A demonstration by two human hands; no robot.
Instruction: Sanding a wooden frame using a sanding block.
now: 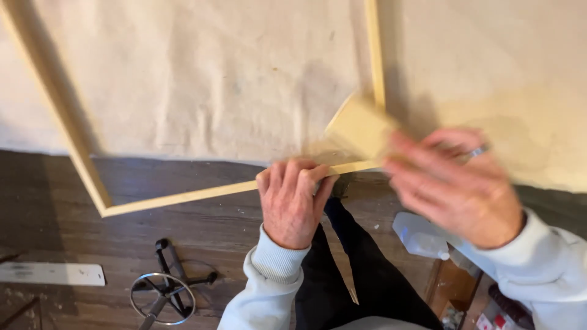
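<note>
A light wooden frame (183,197) of thin strips lies over a table covered in tan paper (214,79), its near rail hanging past the table edge. My left hand (293,201) grips that near rail from above, close to the right corner. My right hand (455,183), blurred by motion and wearing a ring, holds a pale wooden block (361,128) against the corner where the near rail meets the upright rail (374,55).
Below the table is dark wood flooring with a stool base and metal ring (164,296) at lower left and a white board (52,274) further left. A clear plastic bottle (422,235) and a brown box (452,287) sit at lower right. My dark trouser leg (361,275) is beneath.
</note>
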